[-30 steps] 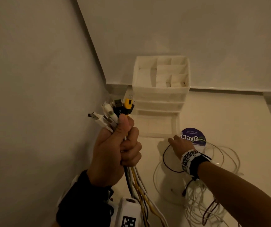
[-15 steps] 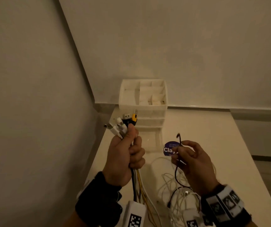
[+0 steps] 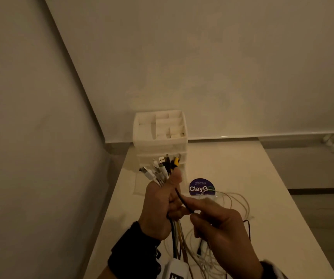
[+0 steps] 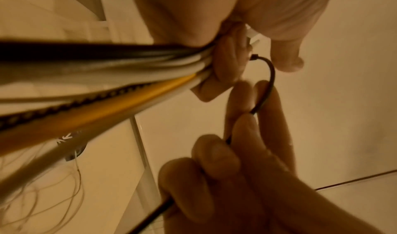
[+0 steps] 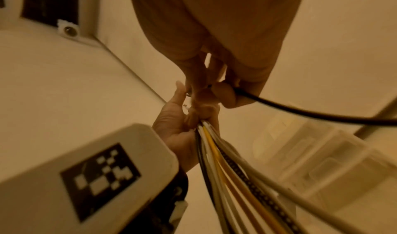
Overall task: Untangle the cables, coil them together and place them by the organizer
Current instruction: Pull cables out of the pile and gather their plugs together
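My left hand [image 3: 163,206] grips a bundle of cables [image 3: 177,232] upright in its fist, white, black and yellow. Their plugs [image 3: 162,167] fan out above the thumb. My right hand [image 3: 212,220] pinches a thin black cable [image 3: 182,200] and holds its end against the left hand's fingers. The left wrist view shows that black cable [image 4: 269,83] arching to the left fist, its small plug tip at the bundle [image 4: 128,71]. Loose thin cables [image 3: 232,206] lie tangled on the table. The white organizer [image 3: 160,135] stands at the table's back left.
A round purple sticker [image 3: 201,187] lies on the white table [image 3: 263,198] in front of the organizer. Walls close in on the left and behind. The table's right edge runs diagonally, with floor beyond it.
My right hand picked the black cable off the table, lifted it, and has now brought its end across to the left fist. The left hand kept gripping the bundle.
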